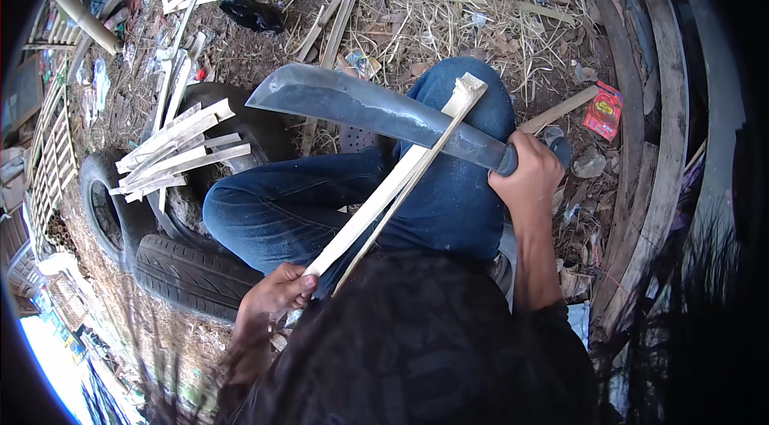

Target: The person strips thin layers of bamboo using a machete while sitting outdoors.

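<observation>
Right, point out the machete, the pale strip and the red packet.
Machete (375,110): head view, middle of the blade.
Pale strip (368,211): head view, broad face below the blade.
Red packet (603,111): head view, middle of its front.

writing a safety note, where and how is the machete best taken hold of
I'd take the machete by its dark handle, coming from the right: its long blade points left across the pale strip, while the handle lies at the right end, inside the right grip.

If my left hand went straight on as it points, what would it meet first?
Your left hand would likely meet your bent, denim-clad left leg first, though depth is unclear.
</observation>
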### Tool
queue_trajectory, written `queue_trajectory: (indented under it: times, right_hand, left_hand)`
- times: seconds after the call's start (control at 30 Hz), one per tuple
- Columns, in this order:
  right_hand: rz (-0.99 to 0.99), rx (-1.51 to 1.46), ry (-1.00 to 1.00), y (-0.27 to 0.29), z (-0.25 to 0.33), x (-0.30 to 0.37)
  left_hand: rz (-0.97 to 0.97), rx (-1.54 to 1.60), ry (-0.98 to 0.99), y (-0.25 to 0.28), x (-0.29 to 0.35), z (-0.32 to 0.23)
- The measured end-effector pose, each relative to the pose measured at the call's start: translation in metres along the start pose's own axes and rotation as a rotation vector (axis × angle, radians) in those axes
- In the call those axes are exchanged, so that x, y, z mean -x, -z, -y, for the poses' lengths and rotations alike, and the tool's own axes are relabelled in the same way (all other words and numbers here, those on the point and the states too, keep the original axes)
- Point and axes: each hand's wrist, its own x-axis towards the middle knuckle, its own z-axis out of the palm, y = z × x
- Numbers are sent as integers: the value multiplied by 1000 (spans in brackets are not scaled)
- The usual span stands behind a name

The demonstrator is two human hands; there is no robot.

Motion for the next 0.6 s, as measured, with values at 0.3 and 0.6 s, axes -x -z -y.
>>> queue_trajectory:
  times: [0.3,0.6]
  right_hand:
    - [311,-89,-24,20,-12,-25]
    - [141,-105,-32,16,-11,-15]
  left_hand:
    - [-70,-169,-69,-13,-23,-3]
    - [-35,-197,-9,-28,-29,-15]
